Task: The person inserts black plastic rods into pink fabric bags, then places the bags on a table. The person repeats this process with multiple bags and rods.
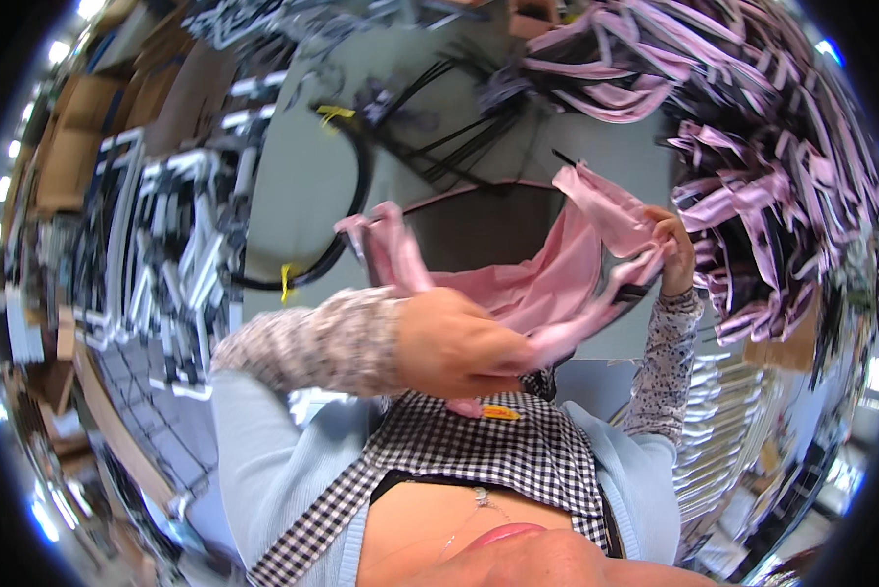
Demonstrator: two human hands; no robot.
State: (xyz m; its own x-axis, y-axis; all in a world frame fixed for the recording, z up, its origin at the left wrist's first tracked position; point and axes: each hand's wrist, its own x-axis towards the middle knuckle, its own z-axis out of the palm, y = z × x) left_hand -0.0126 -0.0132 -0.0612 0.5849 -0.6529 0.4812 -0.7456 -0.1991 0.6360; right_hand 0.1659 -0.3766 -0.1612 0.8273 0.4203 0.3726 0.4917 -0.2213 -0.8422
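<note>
Over the near part of the table I hold a pink fabric piece (542, 279) with a dark mesh panel (479, 230) and narrow dark trim. My right hand (676, 249) pinches its upper right edge, thumb and fingers closed on the cloth. My left hand (464, 342) crosses in front of my chest, closed on the near pink edge; it is slightly blurred and its fingertips are partly hidden. The piece hangs loosely curved between both hands, and its left end is smeared by motion.
A coil of black tubing (356, 196) with yellow ties lies on the grey-green table (307, 166). Behind are thin black strips (449, 137). Pink and black fabric pieces (753, 210) are heaped at right. White metal frames (165, 259) and cardboard boxes (72, 142) stand at left.
</note>
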